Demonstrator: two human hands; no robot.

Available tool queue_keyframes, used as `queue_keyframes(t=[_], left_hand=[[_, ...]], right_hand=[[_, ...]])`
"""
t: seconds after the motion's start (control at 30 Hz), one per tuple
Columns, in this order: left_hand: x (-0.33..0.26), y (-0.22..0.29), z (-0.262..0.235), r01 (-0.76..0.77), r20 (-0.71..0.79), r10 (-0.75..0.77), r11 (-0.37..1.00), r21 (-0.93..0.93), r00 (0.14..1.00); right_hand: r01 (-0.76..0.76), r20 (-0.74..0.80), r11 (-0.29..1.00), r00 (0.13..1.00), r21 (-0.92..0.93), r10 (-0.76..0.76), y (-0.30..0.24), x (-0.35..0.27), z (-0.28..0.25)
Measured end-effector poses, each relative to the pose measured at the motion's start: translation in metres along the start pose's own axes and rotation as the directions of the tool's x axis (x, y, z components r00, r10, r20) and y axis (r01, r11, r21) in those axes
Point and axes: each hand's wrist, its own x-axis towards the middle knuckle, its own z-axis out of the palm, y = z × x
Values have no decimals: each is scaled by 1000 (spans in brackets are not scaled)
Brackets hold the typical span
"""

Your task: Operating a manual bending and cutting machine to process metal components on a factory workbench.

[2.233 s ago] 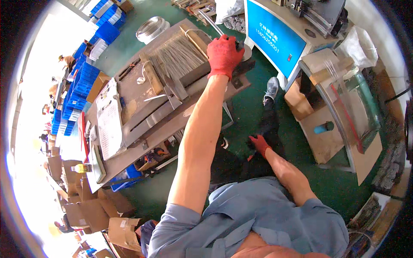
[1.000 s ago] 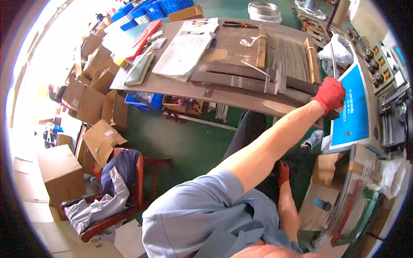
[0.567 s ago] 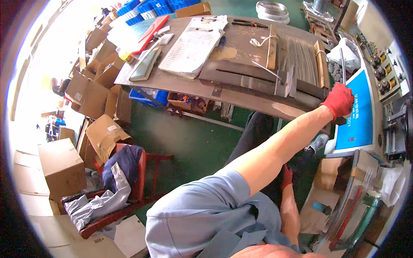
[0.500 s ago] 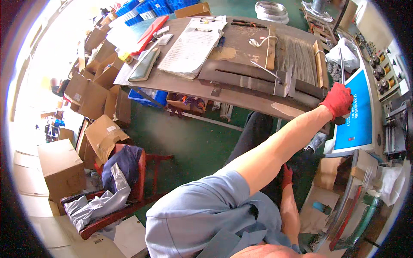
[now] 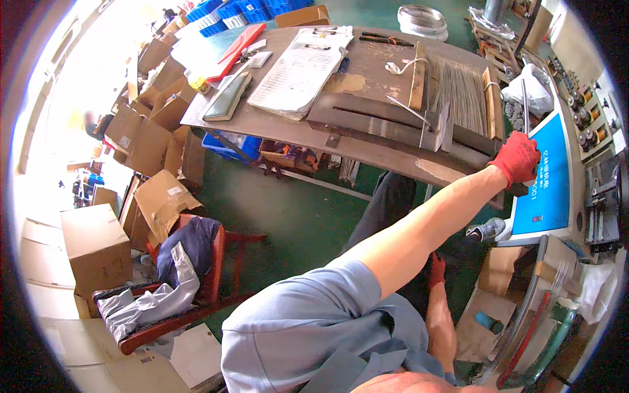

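My left arm reaches across to the right, and my left hand (image 5: pixel 516 158), in a red glove, is closed round a metal rod (image 5: pixel 525 108) that sticks up out of the fist. The fist is at the right end of a dark metal bar fixture (image 5: pixel 386 128) along the table's near edge. Behind this fixture lies a bundle of thin straight wires (image 5: pixel 458 92) between two wooden strips (image 5: pixel 417 75). A slim metal rod (image 5: pixel 407 110) slants over the fixture. My right hand (image 5: pixel 437 270), also red-gloved, hangs low beside my leg; its fingers are mostly hidden.
On the table (image 5: pixel 367 62) lie paper sheets (image 5: pixel 301 75), a red folder (image 5: pixel 239 49) and pliers (image 5: pixel 386 39). A blue-panelled machine (image 5: pixel 544 180) stands right. Left are a red chair (image 5: pixel 213 262) with clothes and cardboard boxes (image 5: pixel 95 245). An open carton (image 5: pixel 488 308) sits lower right.
The whole view has shifted slightly, so the table appears a little lower and further right. My left hand stays closed on the rod. More of a grey shoe shows beneath the table's right end.
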Motion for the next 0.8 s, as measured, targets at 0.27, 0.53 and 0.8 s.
queue_keyframes(t=[0.27,0.53,0.8], left_hand=[[-19,-26,-7,35,32,-36,999,37,999],[-4,-2,-1,10,41,-8,999,-51,999],[2,10,-3,-26,16,27,999,-43,1000]], right_hand=[[-44,92,992,995,120,33,-40,0,-3],[-92,-86,944,988,317,126,17,19,63],[-426,32,410,723,806,690,38,31,112]])
